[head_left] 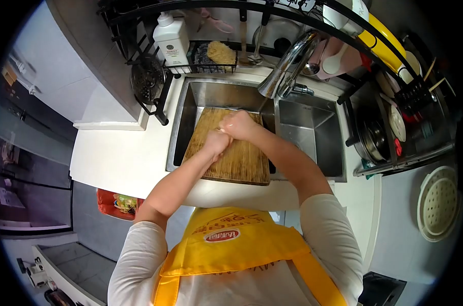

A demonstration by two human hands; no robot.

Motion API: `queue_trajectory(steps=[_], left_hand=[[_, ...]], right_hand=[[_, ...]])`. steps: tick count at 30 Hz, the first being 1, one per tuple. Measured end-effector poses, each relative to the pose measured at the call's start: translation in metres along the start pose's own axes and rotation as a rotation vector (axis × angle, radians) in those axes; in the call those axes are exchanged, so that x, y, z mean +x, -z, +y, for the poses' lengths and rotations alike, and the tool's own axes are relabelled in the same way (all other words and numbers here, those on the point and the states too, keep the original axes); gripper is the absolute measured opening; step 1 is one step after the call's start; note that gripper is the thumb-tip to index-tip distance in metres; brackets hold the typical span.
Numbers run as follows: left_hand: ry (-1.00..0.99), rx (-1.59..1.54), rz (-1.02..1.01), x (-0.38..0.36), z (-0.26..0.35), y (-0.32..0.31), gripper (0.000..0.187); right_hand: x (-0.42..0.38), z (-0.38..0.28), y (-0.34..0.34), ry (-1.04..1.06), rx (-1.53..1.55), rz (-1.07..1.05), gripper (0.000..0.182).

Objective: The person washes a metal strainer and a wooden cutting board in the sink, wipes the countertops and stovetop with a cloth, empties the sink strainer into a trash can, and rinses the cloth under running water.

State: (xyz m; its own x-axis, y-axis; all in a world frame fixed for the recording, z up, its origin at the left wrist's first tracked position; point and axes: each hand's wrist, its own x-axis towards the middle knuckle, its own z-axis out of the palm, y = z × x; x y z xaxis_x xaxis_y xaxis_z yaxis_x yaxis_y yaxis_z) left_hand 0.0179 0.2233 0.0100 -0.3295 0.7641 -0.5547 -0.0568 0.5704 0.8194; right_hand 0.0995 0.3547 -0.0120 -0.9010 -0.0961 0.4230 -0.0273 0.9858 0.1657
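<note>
A wooden cutting board (pixel 241 163) lies tilted over the left basin of the steel sink (pixel 231 86), its near end by the front edge. Above the middle of the board my left hand (pixel 218 142) is closed, knuckles up. Just beyond it and touching it, my right hand (pixel 238 125) is closed too, with wet-looking skin. Both hands press together, and whatever is between the fingers, if anything, is hidden. The chrome faucet (pixel 292 64) stands behind the hands, over the divider between the basins.
A white pump bottle (pixel 172 43) and a wire rack with a yellow sponge (pixel 221 53) stand behind the sink. Dish racks with pans (pixel 371 140) are at right, a colander (pixel 439 204) further right. A red-lined bin (pixel 111 204) sits below the counter at left.
</note>
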Motion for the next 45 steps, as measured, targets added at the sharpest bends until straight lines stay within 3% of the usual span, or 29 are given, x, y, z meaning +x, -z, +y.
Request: queue_trajectory(steps=[1, 3, 6, 7, 10, 11, 13, 14, 16, 17, 18, 21, 24, 26, 28, 29, 30, 33, 35, 36, 38, 39, 41, 43, 44, 45], left_hand=[[0.0, -0.002, 0.004, 0.002, -0.003, -0.001, 0.005], [0.12, -0.56, -0.098, 0.008, -0.019, -0.008, 0.011], [0.233, -0.816, -0.204, 0.008, -0.045, -0.012, 0.013], [0.225, -0.814, -0.235, 0.008, -0.052, -0.008, 0.013], [0.165, -0.822, -0.296, -0.008, -0.046, 0.02, 0.009], [0.096, -0.72, -0.187, -0.012, -0.043, 0.03, 0.014], [-0.031, -0.552, -0.019, -0.029, -0.029, 0.045, 0.035], [-0.112, -0.527, -0.078, -0.023, -0.034, 0.052, 0.045], [-0.297, -0.354, -0.042, -0.028, -0.031, 0.059, 0.048], [-0.44, -0.3, 0.012, -0.027, -0.032, 0.062, 0.049], [-0.44, -0.305, 0.021, -0.027, -0.037, 0.067, 0.049], [-0.514, -0.324, -0.023, -0.039, -0.044, 0.087, 0.058], [-0.551, -0.343, -0.027, -0.071, -0.049, 0.103, 0.06], [-0.525, -0.308, -0.047, -0.073, -0.07, 0.111, 0.063], [-0.633, -0.076, 0.071, -0.053, -0.11, 0.119, 0.062], [-0.438, -0.305, 0.076, -0.079, -0.102, 0.126, 0.058], [-0.392, -0.293, 0.173, -0.089, -0.103, 0.13, 0.056], [-0.485, -0.317, 0.217, -0.104, -0.112, 0.137, 0.059], [-0.711, -0.475, 0.08, -0.133, -0.096, 0.134, 0.059], [-0.769, -0.37, 0.147, -0.144, -0.09, 0.13, 0.057], [-0.711, -0.455, 0.066, -0.149, -0.095, 0.128, 0.041], [-0.716, -0.457, 0.076, -0.148, -0.103, 0.138, 0.041], [-0.62, -0.583, 0.352, -0.141, -0.131, 0.164, 0.025], [-0.473, -0.678, 0.435, -0.149, -0.165, 0.194, 0.022], [-0.379, -0.756, 0.622, -0.148, -0.176, 0.207, 0.017], [-0.411, -0.885, 0.82, -0.145, -0.182, 0.219, 0.014]], right_hand=[[0.002, -0.002, 0.005, -0.011, 0.02, 0.047, 0.008], [-0.003, -0.007, 0.004, -0.042, 0.019, 0.026, 0.009], [-0.012, -0.02, 0.005, -0.082, 0.067, 0.007, 0.009], [-0.012, -0.024, 0.006, -0.108, 0.11, 0.011, 0.01], [-0.026, -0.053, 0.019, -0.363, 0.306, 0.01, 0.051], [-0.036, -0.058, 0.017, -0.371, 0.327, 0.061, 0.047], [-0.041, -0.076, 0.033, -0.6, 0.489, -0.21, 0.049], [-0.047, -0.081, 0.035, -0.608, 0.548, -0.173, 0.042], [-0.047, -0.083, 0.039, -0.6, 0.615, -0.143, 0.035], [-0.045, -0.083, 0.044, -0.743, 0.686, -0.12, 0.026], [-0.046, -0.082, 0.046, -0.892, 0.753, -0.095, 0.018], [-0.041, -0.065, 0.049, -0.944, 1.017, 0.342, 0.012], [-0.015, -0.055, 0.072, -1.108, 1.442, 0.545, 0.017], [-0.006, -0.048, 0.065, -1.058, 1.514, 0.524, 0.019], [0.028, -0.058, 0.081, -0.962, 1.514, 0.543, 0.019], [0.049, -0.067, 0.091, -0.995, 1.501, 0.515, 0.016], [0.067, -0.073, 0.092, -0.983, 1.349, 0.462, 0.015], [0.119, -0.096, 0.087, -0.831, 1.289, 0.173, 0.013], [0.152, -0.131, 0.082, -0.759, 1.306, 0.029, 0.014], [0.169, -0.15, 0.08, -0.735, 1.276, -0.058, 0.017], [0.2, -0.187, 0.103, -0.695, 1.368, -0.355, 0.024], [0.206, -0.192, 0.091, -0.574, 1.349, -0.373, 0.033], [0.22, -0.196, 0.091, -0.625, 1.415, -0.379, 0.035], [0.23, -0.186, 0.085, -0.763, 1.516, -0.469, 0.041], [0.239, -0.192, 0.091, -0.755, 1.51, -0.475, 0.041], [0.247, -0.204, 0.105, -0.772, 1.562, -0.47, 0.043]])
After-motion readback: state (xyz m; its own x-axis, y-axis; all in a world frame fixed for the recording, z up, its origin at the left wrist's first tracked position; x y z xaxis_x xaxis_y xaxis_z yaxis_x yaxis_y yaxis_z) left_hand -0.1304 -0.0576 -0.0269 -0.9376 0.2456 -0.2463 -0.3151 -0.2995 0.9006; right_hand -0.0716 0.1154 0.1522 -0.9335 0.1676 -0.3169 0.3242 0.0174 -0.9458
